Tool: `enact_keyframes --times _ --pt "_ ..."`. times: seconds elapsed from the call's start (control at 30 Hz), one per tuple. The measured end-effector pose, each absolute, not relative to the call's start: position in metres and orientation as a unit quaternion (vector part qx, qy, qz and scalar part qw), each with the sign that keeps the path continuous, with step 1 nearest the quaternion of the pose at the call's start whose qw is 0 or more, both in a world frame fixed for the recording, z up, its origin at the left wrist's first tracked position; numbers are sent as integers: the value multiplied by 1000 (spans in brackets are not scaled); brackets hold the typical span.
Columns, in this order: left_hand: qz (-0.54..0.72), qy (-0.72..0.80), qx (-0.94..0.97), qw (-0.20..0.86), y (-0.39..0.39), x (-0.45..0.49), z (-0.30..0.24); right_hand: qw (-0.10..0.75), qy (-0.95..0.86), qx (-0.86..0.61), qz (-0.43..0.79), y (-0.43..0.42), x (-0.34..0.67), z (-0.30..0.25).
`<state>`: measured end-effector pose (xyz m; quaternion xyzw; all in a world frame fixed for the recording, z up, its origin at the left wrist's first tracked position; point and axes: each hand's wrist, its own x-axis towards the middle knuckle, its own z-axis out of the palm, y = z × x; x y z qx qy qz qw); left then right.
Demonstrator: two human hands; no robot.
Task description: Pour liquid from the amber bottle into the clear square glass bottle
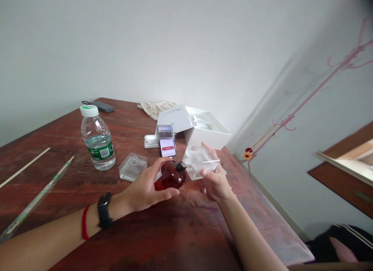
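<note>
Mouth to mouth near the centre of the frame, an amber bottle point(172, 177) and a clear bottle point(201, 160) are held above a dark red desk point(140, 240). The left hand point(145, 187) grips the amber bottle, thumb along its near side; the right hand point(217, 184) grips the clear bottle, thumb in front and fingers behind. Whether the dark neck point(181, 166) fits into or only meets the clear one cannot be told.

Both bottles tilt, so a slip of either grip could part the narrow mouths and let any liquid run onto the desk. A hard knock between them might chip a rim. Just beyond, at centre, a phone point(168, 148) lies exposed to splashes; the other clear bottle point(133, 166), left of centre, could be bumped by the left hand.
</note>
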<state>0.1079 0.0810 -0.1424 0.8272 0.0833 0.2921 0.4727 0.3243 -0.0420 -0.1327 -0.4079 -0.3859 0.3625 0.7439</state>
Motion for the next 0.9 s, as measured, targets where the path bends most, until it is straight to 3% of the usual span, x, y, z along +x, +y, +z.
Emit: enact_keyframes --times 0.9 --pt "294 89 822 480 79 107 -141 741 -390 -418 352 -42 324 -131"
